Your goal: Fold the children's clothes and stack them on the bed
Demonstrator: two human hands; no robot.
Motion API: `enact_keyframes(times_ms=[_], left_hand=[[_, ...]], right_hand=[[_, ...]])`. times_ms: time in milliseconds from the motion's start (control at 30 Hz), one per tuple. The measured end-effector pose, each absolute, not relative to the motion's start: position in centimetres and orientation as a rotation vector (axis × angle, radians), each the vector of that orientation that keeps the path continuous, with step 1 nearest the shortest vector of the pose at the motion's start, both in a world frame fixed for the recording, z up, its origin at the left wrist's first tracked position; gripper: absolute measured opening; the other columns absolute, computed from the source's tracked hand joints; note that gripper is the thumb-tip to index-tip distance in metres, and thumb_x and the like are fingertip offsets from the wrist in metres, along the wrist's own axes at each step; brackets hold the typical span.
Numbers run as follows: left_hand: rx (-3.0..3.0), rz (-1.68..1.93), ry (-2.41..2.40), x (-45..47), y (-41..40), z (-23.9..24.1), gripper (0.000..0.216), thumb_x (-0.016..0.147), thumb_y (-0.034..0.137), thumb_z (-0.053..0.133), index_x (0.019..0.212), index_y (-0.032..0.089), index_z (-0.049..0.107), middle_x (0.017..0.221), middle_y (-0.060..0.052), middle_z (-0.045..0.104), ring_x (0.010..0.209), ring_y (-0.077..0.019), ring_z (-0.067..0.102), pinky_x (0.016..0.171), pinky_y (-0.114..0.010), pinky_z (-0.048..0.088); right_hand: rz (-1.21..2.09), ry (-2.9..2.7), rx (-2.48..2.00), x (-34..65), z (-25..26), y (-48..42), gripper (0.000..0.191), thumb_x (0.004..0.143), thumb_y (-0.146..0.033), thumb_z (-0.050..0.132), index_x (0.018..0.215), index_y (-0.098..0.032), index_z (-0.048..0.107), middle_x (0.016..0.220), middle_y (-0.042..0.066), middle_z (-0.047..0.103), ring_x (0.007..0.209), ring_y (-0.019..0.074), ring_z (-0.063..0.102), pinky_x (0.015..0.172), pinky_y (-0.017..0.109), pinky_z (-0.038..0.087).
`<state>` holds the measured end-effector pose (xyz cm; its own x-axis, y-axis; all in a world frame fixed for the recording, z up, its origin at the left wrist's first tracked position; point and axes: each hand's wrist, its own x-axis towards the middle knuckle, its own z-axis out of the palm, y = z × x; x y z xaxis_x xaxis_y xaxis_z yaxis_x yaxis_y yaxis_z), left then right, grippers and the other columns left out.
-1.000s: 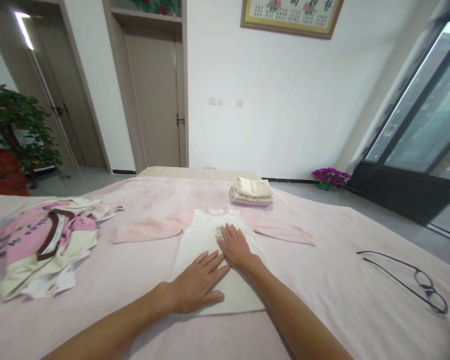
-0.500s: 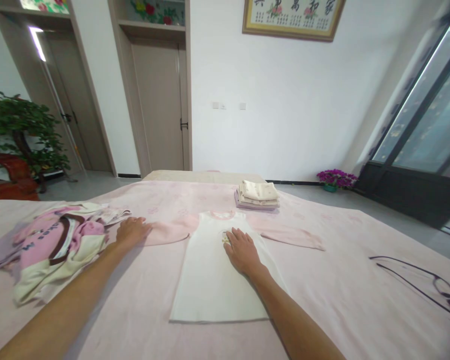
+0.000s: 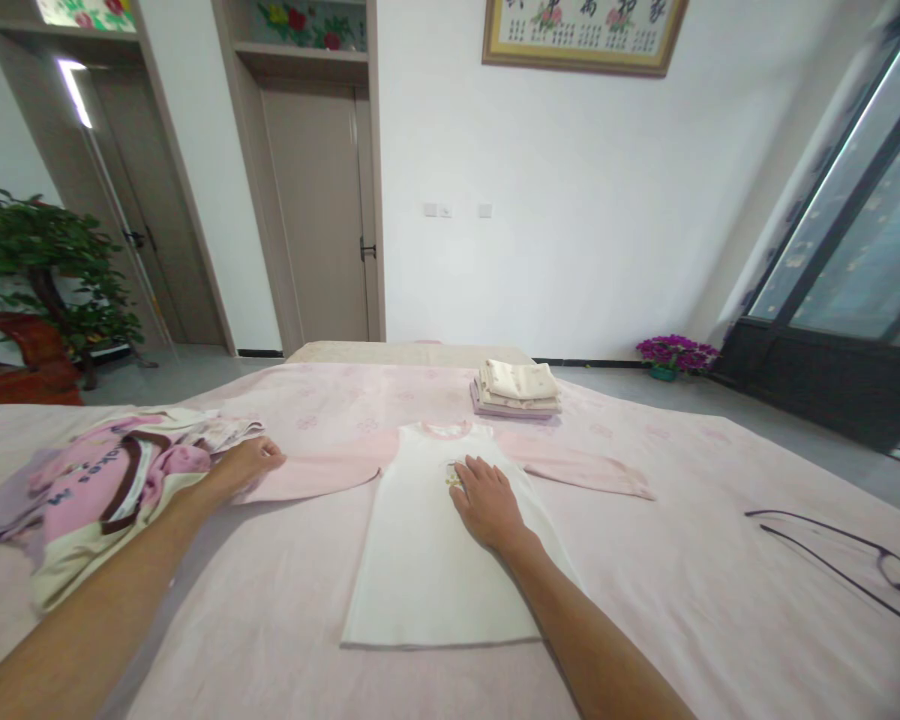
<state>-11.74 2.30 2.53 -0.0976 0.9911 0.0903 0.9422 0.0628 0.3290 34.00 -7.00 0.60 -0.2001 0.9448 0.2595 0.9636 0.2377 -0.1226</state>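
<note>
Fingers (image 3: 468,474) of right hand (image 3: 489,506) press flat on one shirt (image 3: 420,565); left hand (image 3: 244,466) seemingly pinches one sleeve (image 3: 322,476).

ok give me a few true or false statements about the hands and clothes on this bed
The right hand lies flat on the shirt. True.
The left hand rests on the folded stack. False: it is at the end of the shirt's pink sleeve, beside the loose clothes pile.
The glasses lie on the bed, right of the shirt. True.
The folded stack sits nearer the person than the shirt. False: it lies beyond the shirt.
</note>
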Motion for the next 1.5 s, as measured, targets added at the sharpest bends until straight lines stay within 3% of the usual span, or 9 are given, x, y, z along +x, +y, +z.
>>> enact_keyframes(times_ms=[133,267,367,533,933,1133,1233,1367,1500], left_hand=[[1.965,0.384,2.274,-11.2,1.4,2.5,0.024,0.070,0.040,0.060,0.077,0.018,0.067,0.075,-0.007,0.071,0.076,-0.0259,0.066,0.064,-0.030,0.044],[2.099,0.414,2.327,-8.5,0.6,3.3,0.029,0.074,0.035,0.057,0.095,0.017,0.069,0.103,-0.014,0.071,0.099,-0.0332,0.065,0.083,-0.042,0.048],[2.310,0.531,2.104,-4.1,0.4,3.5,0.037,0.089,0.034,0.041,0.112,0.021,0.067,0.123,-0.009,0.066,0.116,-0.0263,0.060,0.102,-0.039,0.042],[2.478,0.647,1.565,4.4,2.0,1.7,0.059,0.099,0.050,0.022,0.136,0.018,0.056,0.140,-0.007,0.059,0.130,-0.0188,0.053,0.111,-0.028,0.038],[2.601,0.308,1.429,6.3,5.1,-1.3,0.061,0.101,0.053,0.023,0.151,0.022,0.039,0.161,-0.008,0.030,0.149,-0.0236,0.026,0.120,-0.042,0.020],[2.584,0.286,1.636,4.7,4.6,0.1,0.052,0.097,0.056,0.037,0.140,0.031,0.053,0.148,-0.008,0.050,0.143,-0.0303,0.035,0.115,-0.049,0.027],[2.606,0.321,1.659,6.6,4.7,0.8,0.050,0.098,0.052,0.033,0.137,0.029,0.055,0.141,-0.010,0.056,0.141,-0.0317,0.038,0.114,-0.053,0.026],[2.693,0.367,1.530,11.6,5.1,0.9,0.057,0.102,0.046,0.022,0.144,0.018,0.048,0.151,-0.012,0.046,0.146,-0.0246,0.032,0.120,-0.043,0.021],[2.754,0.358,1.396,15.4,5.7,0.0,0.064,0.100,0.052,0.029,0.150,0.014,0.037,0.160,-0.014,0.031,0.149,-0.0237,0.024,0.120,-0.039,0.022]], right_hand=[[-0.102,-2.226,-1.773,34.0,0.6,-7.1,0.048,0.100,-0.042,0.036,0.142,-0.023,0.049,0.154,0.010,0.042,0.144,0.0258,0.032,0.117,0.043,0.021],[-0.104,-2.227,-1.775,33.9,0.7,-7.1,0.048,0.100,-0.041,0.036,0.142,-0.022,0.049,0.154,0.010,0.042,0.143,0.0264,0.033,0.117,0.044,0.021],[-0.104,-2.229,-1.782,33.8,0.7,-7.1,0.049,0.100,-0.041,0.036,0.143,-0.022,0.048,0.154,0.011,0.042,0.144,0.0265,0.032,0.117,0.045,0.021],[-0.083,-2.236,-1.787,33.8,0.9,-7.2,0.048,0.100,-0.040,0.037,0.142,-0.023,0.048,0.155,0.011,0.041,0.145,0.0255,0.030,0.118,0.044,0.019],[-0.030,-2.244,-1.802,34.0,0.9,-7.3,0.050,0.100,-0.041,0.035,0.145,-0.023,0.045,0.157,0.009,0.037,0.147,0.0252,0.026,0.119,0.045,0.017],[-0.042,-2.234,-1.813,33.8,0.7,-7.3,0.051,0.100,-0.042,0.035,0.146,-0.023,0.045,0.158,0.010,0.036,0.147,0.0259,0.026,0.119,0.045,0.016],[-0.044,-2.232,-1.814,33.7,0.7,-7.3,0.051,0.100,-0.042,0.034,0.146,-0.022,0.044,0.158,0.011,0.035,0.147,0.0265,0.025,0.119,0.046,0.016],[-0.051,-2.230,-1.797,33.7,0.8,-7.4,0.051,0.100,-0.041,0.034,0.146,-0.020,0.045,0.157,0.012,0.036,0.147,0.0274,0.026,0.119,0.047,0.016],[-0.055,-2.228,-1.789,33.8,0.8,-7.5,0.050,0.100,-0.041,0.034,0.145,-0.021,0.045,0.157,0.011,0.037,0.147,0.0274,0.027,0.119,0.047,0.016]])
